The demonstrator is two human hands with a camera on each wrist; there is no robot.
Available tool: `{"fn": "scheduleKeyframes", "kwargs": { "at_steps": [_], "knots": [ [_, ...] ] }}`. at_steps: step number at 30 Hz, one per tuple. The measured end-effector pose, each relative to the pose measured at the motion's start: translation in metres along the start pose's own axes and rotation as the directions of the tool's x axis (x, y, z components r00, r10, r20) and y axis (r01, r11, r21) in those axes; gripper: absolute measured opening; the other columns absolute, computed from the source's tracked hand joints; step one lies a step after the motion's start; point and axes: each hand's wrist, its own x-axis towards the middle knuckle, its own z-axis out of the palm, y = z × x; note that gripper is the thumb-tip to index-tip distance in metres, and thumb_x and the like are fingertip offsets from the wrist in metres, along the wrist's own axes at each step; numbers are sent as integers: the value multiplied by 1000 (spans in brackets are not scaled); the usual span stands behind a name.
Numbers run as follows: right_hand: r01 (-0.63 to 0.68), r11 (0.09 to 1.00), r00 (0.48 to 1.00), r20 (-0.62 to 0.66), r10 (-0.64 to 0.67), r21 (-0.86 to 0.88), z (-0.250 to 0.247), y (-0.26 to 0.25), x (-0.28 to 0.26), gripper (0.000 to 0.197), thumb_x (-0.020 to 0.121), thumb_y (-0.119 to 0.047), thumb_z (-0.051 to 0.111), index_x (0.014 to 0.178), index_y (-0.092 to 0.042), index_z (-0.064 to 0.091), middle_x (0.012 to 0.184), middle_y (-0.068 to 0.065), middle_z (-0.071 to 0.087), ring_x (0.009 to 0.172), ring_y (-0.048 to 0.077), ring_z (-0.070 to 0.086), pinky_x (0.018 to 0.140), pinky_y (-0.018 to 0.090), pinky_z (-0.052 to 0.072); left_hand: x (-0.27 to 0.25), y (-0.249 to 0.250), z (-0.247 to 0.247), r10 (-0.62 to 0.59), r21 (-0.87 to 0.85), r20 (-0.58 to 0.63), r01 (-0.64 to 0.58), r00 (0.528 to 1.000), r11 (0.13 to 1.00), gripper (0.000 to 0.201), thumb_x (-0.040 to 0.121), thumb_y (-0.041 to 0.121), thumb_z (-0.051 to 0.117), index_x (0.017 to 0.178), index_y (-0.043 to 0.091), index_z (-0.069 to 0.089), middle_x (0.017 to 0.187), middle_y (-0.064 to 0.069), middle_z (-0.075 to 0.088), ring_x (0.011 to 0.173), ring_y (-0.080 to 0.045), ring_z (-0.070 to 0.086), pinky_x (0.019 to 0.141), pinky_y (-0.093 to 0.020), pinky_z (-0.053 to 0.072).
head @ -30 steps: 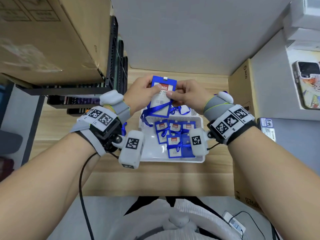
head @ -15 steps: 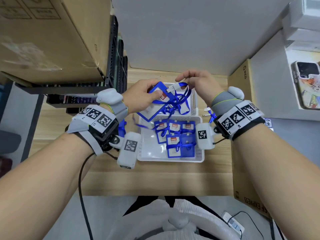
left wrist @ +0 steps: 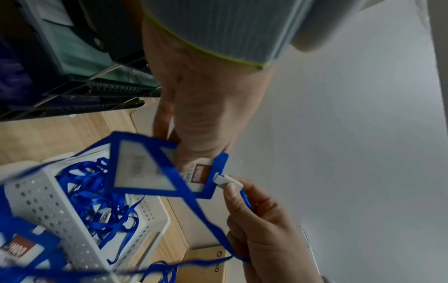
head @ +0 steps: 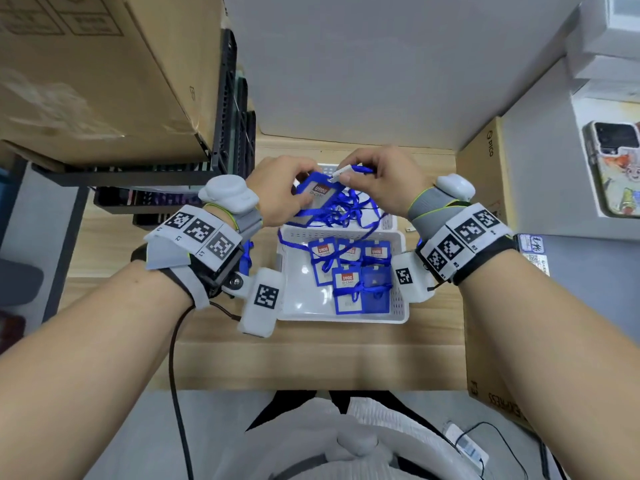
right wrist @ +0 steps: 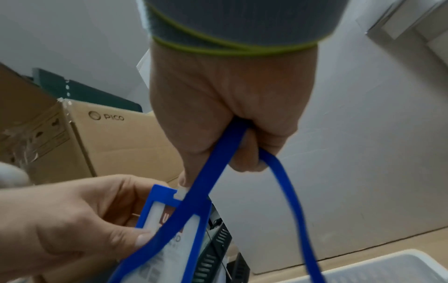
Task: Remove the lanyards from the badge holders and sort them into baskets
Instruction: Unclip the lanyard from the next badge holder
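Over the wooden desk (head: 207, 348) the left hand (head: 277, 192) gripped one tilted badge holder (head: 320, 199), clip end toward the right hand (head: 384, 181); that hand pinched its lanyard (right wrist: 211, 180); two white baskets (head: 398, 306) lay below.

A light wooden tabletop (head: 221, 355) is seen carrying two white perforated baskets (head: 346, 318), set touching one behind the other, with black slatted trays (head: 149, 202) at its left and a cardboard box (head: 485, 188) at its right.

Head: looks steeply down from above over both forearms.
Wrists: close behind each hand, facing fingers.
Shared: badge holder (head: 320, 199).
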Motion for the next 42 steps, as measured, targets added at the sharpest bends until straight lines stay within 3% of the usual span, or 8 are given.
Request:
{"fn": "scheduleKeyframes", "kwargs": {
  "at_steps": [7,13,18,25,30,33,36,42],
  "knots": [
    [-65,997,997,47,67,-35,-4,3,0,12,90,-24,67,100,-22,73,76,3,71,69,22,69,70,38,58,5,-5,1,16,59,-203,-5,979,998,22,94,17,59,112,27,66,102,5,60,93,-14,52,76,-28,39],
    [-127,984,992,12,126,123,-3,5,1,31,79,-12,77,106,-24,69,62,-9,40,49,2,39,54,18,39,5,-9,1,3,79,-179,11,984,997,22,94,14,57,111,25,66,99,3,52,94,-18,50,77,-32,39],
    [-163,984,970,170,174,-72,0,5,-1,41,77,-51,76,105,-24,66,73,-7,57,63,13,50,63,27,42,4,-9,4,-14,22,-178,18,984,1000,20,97,19,54,116,22,61,100,3,66,90,-19,57,75,-31,44],
    [-285,936,916,230,330,-206,7,10,-5,30,83,-43,73,100,-20,63,75,3,71,65,20,69,72,37,60,4,0,1,-31,-52,-178,22,984,998,7,97,16,49,104,15,48,94,0,61,87,-28,60,71,-38,50],
    [-213,977,970,113,214,-28,6,5,0,27,83,-30,73,107,-29,60,73,-5,66,69,16,62,70,34,51,-1,3,-2,-60,-99,-89,52,994,994,6,91,24,56,97,22,56,91,3,68,85,-20,65,74,-42,56],
    [-199,963,978,98,184,184,4,-7,1,20,89,-11,59,100,-28,61,68,3,69,63,20,67,65,37,56,-2,5,-1,-69,-113,-45,63,997,992,10,90,27,59,99,23,60,88,7,68,85,-16,66,72,-38,57],
    [-151,979,981,140,133,135,3,-13,0,18,85,-13,62,97,-27,62,82,14,69,68,25,63,61,33,50,-1,4,-2,-90,-97,-40,86,995,992,10,84,28,60,93,24,60,82,8,68,77,-13,66,70,-38,57],
    [-67,995,996,65,62,72,6,-9,-1,18,98,-29,54,88,-19,65,63,-13,53,56,-3,46,56,14,35,0,3,-4,-113,-108,-29,109,993,988,13,81,31,66,90,23,62,80,8,66,75,-11,64,64,-31,52]
  ]
}}
